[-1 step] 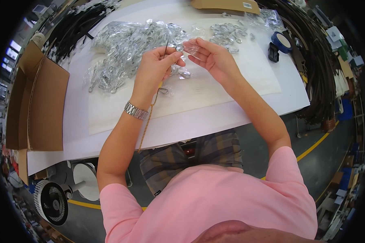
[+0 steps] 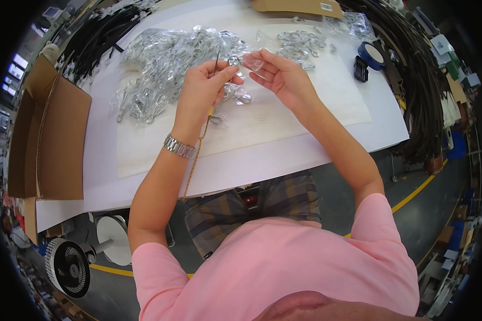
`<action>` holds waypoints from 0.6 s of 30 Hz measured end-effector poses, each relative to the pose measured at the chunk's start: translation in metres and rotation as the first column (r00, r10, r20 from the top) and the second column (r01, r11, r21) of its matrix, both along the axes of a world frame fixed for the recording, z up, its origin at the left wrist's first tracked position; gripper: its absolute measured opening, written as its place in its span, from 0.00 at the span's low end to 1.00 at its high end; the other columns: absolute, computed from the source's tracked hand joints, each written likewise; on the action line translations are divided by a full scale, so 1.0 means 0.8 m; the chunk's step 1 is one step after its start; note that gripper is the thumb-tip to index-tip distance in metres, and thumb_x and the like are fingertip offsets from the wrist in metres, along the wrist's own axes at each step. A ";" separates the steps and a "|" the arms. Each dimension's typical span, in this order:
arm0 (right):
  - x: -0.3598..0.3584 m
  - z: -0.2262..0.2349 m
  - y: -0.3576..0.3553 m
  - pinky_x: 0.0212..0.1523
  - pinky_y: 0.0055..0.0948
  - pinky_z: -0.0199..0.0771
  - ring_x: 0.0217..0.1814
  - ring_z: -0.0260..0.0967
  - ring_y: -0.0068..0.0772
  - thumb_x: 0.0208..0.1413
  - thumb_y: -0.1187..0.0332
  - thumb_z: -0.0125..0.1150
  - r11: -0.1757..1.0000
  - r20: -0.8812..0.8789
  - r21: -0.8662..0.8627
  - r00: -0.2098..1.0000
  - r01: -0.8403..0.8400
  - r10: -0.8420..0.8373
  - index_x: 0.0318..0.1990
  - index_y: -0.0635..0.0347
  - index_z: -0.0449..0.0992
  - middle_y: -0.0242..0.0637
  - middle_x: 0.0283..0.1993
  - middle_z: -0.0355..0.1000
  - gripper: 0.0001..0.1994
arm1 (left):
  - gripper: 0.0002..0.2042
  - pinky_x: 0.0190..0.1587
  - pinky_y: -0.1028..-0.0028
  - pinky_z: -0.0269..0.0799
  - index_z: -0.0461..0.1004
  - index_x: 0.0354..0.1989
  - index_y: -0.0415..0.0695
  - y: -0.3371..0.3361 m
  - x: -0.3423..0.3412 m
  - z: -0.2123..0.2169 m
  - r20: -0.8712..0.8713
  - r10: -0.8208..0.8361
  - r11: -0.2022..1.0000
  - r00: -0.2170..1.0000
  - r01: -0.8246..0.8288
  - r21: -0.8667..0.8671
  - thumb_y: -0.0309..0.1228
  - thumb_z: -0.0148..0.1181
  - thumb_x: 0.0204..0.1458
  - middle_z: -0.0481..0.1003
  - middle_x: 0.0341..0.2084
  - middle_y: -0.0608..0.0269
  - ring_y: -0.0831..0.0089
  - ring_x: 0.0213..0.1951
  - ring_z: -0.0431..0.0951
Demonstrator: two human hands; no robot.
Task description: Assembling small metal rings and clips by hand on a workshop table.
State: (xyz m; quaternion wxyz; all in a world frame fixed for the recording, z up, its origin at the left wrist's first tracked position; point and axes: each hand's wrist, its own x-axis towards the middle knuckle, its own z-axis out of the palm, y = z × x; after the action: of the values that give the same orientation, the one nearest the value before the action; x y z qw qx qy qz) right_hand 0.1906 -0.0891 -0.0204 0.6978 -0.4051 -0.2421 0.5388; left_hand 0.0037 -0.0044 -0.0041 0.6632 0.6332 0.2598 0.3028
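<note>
My left hand [image 2: 206, 85] is closed with a shiny metal hook [image 2: 233, 61] pinched between thumb and forefinger; its rounded end sticks up. In the same fist is a thin pointed tool [image 2: 217, 60] with a dark blade, its yellow end showing below the palm, tied to a yellow-brown cord [image 2: 197, 155]. What kind of tool it is stays hidden by the fingers. Just to the right, my right hand [image 2: 284, 80] pinches a small clear plastic bag [image 2: 255, 62] at the fingertips, other fingers loosely curled. Behind both hands lies a heap of metal hooks in clear bags [image 2: 171, 61].
Unbagged metal hooks [image 2: 300, 43] form a smaller pile at the back right. Beside them are a blue tape roll [image 2: 370, 56] and a black case [image 2: 361, 69]. An open cardboard box [image 2: 64, 139] stands left. Dark strips hang at right [image 2: 423, 107]; a fan [image 2: 69, 267] is lower left.
My left hand has shifted slightly left and the hook stands a little higher, farther from the plastic bag. My right hand has barely moved.
</note>
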 end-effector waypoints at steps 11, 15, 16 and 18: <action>-0.003 0.007 0.002 0.60 0.31 0.76 0.56 0.79 0.32 0.70 0.63 0.57 0.999 0.035 -0.005 0.998 0.053 -0.053 0.49 0.62 0.79 0.41 0.51 0.82 0.12 | 0.08 0.19 0.87 0.52 0.82 0.42 0.38 -0.004 0.004 0.010 0.056 0.118 0.993 0.991 -0.119 0.014 0.31 0.64 0.62 0.81 0.28 0.69 0.91 0.18 0.62; -0.009 0.007 0.003 0.59 0.31 0.78 0.52 0.80 0.32 0.70 0.63 0.57 0.999 0.053 0.000 0.998 0.037 -0.037 0.51 0.65 0.78 0.42 0.50 0.82 0.13 | 0.10 0.19 0.86 0.56 0.80 0.47 0.37 -0.008 0.006 0.008 0.053 0.124 0.986 0.991 -0.129 0.106 0.29 0.62 0.62 0.84 0.31 0.64 0.90 0.18 0.64; -0.011 0.007 0.002 0.59 0.31 0.78 0.52 0.80 0.32 0.70 0.63 0.57 0.999 0.053 0.000 0.998 0.034 -0.034 0.51 0.65 0.78 0.42 0.50 0.82 0.13 | 0.12 0.19 0.85 0.56 0.78 0.51 0.37 -0.009 0.007 0.006 0.042 0.126 0.982 0.991 -0.131 0.138 0.28 0.61 0.63 0.84 0.31 0.62 0.90 0.17 0.64; -0.013 0.005 0.001 0.58 0.32 0.79 0.50 0.80 0.33 0.71 0.63 0.56 0.999 0.015 0.041 1.000 -0.019 0.018 0.51 0.66 0.78 0.43 0.50 0.81 0.14 | 0.13 0.19 0.84 0.59 0.76 0.53 0.36 -0.012 0.010 0.003 0.022 0.142 0.974 0.990 -0.144 0.178 0.29 0.61 0.62 0.84 0.29 0.62 0.88 0.16 0.66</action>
State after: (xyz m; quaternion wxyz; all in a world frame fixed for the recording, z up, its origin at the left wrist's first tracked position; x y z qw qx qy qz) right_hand 0.1802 -0.0886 -0.0162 0.6993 -0.3923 -0.2621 0.5370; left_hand 0.0115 -0.0139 -0.0016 0.5815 0.6684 0.2732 0.3748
